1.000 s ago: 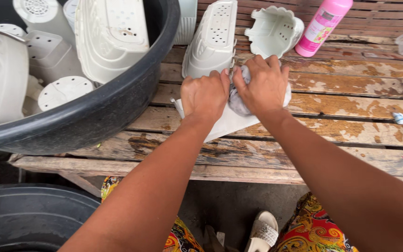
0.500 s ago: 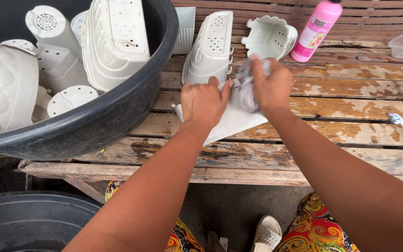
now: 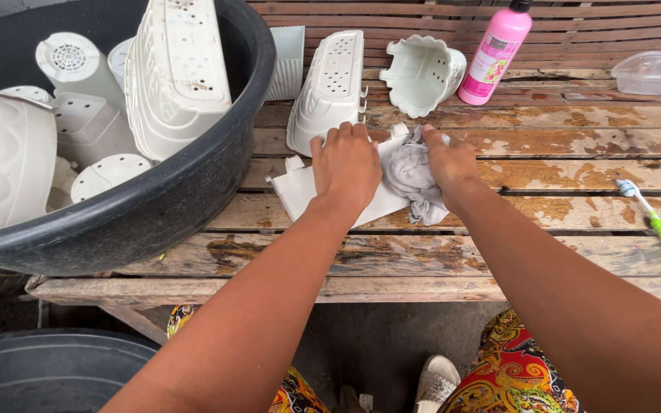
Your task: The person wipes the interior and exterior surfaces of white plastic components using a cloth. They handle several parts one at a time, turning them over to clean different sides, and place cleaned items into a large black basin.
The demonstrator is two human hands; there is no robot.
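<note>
Lying flat on the wooden bench (image 3: 499, 252), a white plastic planter (image 3: 300, 191) is pressed down by the left hand (image 3: 346, 164); beside it, a grey cloth (image 3: 415, 180) is gripped by the right hand (image 3: 450, 162).

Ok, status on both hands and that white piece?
Left hand flat on white plastic piece, pinning it to bench. Right hand pressing grey rag onto it. Nothing in the way.
</note>
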